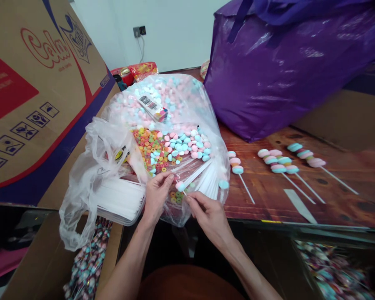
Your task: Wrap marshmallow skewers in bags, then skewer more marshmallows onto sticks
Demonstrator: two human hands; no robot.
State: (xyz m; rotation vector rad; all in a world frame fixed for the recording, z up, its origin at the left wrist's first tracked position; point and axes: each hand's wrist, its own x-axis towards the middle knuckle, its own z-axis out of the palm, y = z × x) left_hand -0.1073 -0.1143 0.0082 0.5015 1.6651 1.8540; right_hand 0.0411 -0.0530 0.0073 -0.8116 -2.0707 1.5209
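Observation:
Between the finger and thumb of my right hand [208, 210] is a thin white lollipop stick [184, 193]. A pale blue and pink marshmallow [180, 186] is threaded near its upper end. My left hand [158, 191] pinches at the tip of that stick, where a small reddish candy [176, 178] shows beside the thumb; the fingers partly hide it. Beneath both hands spreads a clear plastic bag [187, 93]. Loose marshmallows [187, 143], coloured candy rings [146, 143] and a fan of white sticks [208, 177] lie on it.
To the right, several finished marshmallow skewers [278, 160] and a white strip [300, 206] lie on the wooden table [346, 208]. A purple bag [287, 71] stands behind. At left are a large carton [43, 83] and a plastic tub of white strips [121, 200]. Boxes of wrapped sweets sit below.

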